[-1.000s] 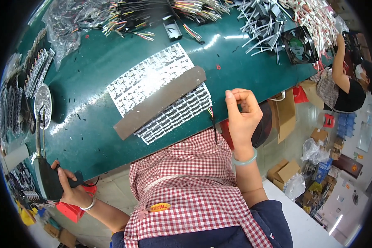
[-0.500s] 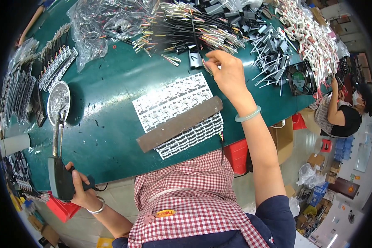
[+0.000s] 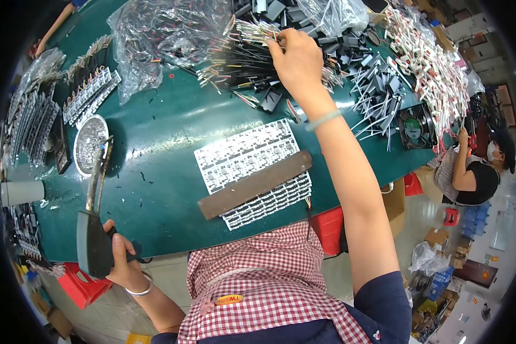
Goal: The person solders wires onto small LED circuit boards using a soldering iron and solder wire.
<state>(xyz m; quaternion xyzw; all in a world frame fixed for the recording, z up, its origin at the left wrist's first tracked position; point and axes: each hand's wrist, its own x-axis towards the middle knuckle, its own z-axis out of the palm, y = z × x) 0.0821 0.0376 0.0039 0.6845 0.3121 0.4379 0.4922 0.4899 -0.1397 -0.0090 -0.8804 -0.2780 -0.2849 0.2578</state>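
My left hand (image 3: 125, 258) is closed around the dark handle of a soldering gun (image 3: 94, 243). The gun's metal tip points up beside a round metal dish (image 3: 92, 146) with silvery bits in it. My right hand (image 3: 299, 60) is at the heap of black cable leads (image 3: 249, 66), thumb and fingers pinched at the light, stripped wire ends. Sheets of white circuit boards (image 3: 246, 146) lie in front of me, a brown bar (image 3: 255, 184) across them. Below my right wrist rests a slim metal and red object (image 3: 294, 112), perhaps tweezers.
Clear plastic bags (image 3: 160, 40) fill the back left. Dark grey blocks with white leads (image 3: 378, 80), a small black fan (image 3: 415, 126) and piled white connectors (image 3: 424, 63) lie right. Board strips (image 3: 31, 132) stand left. A co-worker (image 3: 473, 166) sits at far right.
My right hand has moved up and away from the slim metal object into the cable heap. My left hand still holds the soldering gun. The whole view has shifted slightly.
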